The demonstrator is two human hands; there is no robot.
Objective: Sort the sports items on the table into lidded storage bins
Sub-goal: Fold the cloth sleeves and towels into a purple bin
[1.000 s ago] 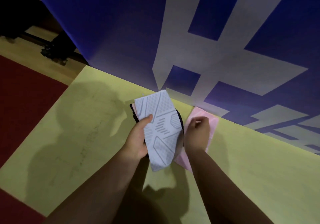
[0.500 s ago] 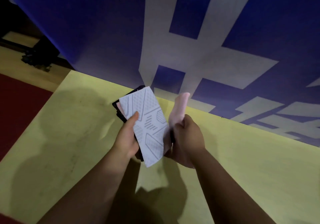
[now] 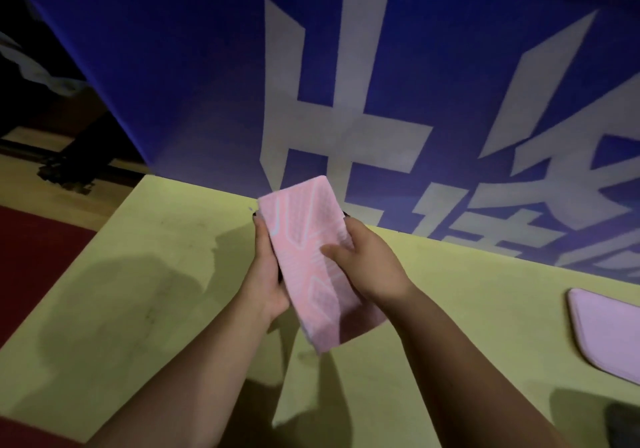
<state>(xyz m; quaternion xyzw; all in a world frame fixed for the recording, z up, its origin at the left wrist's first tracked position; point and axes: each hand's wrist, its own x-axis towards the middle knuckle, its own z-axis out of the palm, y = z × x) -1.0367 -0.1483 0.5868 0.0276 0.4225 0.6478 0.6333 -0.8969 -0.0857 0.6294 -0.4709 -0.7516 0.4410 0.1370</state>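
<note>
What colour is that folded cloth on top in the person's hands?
Pink, with a paler geometric pattern; the folded cloth shows best in the head view.

Pink item (image 3: 313, 260) lifted off counter (image 3: 138, 274) by right hand (image 3: 367, 267), now stacked over white patterned one, both hands gripping, lilac lid (image 3: 609, 333) newly in view at right.

Two hands, left hand (image 3: 268, 274), right hand (image 3: 367, 267), one pink patterned pad (image 3: 304, 239), one lilac lid (image 3: 609, 329), one yellow table (image 3: 138, 274)

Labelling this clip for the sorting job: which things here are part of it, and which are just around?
Part of the job:
- pink patterned flat item, held by left hand and right hand
- lilac rounded flat lid on yellow table

Just around:
- blue banner with white characters
</note>
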